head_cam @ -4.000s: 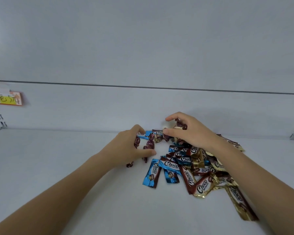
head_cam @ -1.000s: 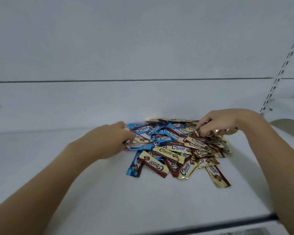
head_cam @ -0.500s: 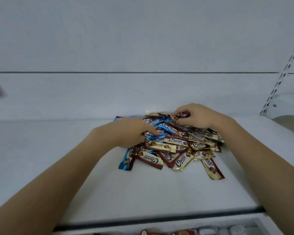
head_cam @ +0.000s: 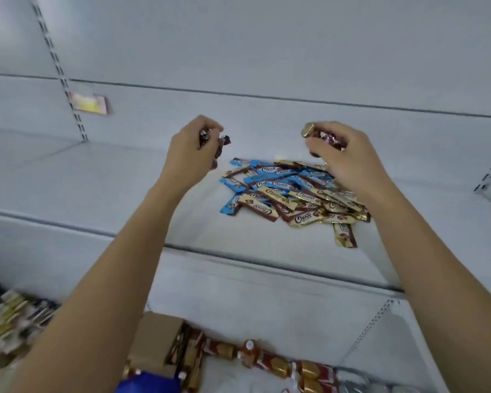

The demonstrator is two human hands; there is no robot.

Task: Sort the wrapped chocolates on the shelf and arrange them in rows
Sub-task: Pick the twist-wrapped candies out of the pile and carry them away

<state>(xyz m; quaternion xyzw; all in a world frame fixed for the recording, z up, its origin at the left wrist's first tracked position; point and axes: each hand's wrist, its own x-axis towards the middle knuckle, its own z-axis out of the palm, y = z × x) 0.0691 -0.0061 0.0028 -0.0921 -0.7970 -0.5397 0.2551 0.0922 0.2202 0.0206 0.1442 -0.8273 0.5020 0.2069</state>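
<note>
A loose pile of wrapped Choco bars (head_cam: 291, 191) in blue, brown and gold lies on the white shelf (head_cam: 97, 188). One gold bar (head_cam: 344, 235) sits apart at the pile's front right. My left hand (head_cam: 190, 154) is raised above the shelf, left of the pile, closed on several small dark twist-wrapped chocolates (head_cam: 219, 143). My right hand (head_cam: 343, 154) hovers over the pile's back right, closed on more dark twist-wrapped chocolates (head_cam: 328, 139) and a gold-wrapped piece (head_cam: 308, 129).
The shelf's front edge (head_cam: 238, 258) runs across the middle. A lower shelf holds boxes and gold and red packaged goods (head_cam: 267, 361). A pink and yellow price tag (head_cam: 89, 102) hangs on the back wall at left, beside a slotted upright (head_cam: 60, 69).
Both hands have lifted off the pile, each carrying small twist-wrapped chocolates. My view has tilted down and shifted, bringing the lower shelf into sight.
</note>
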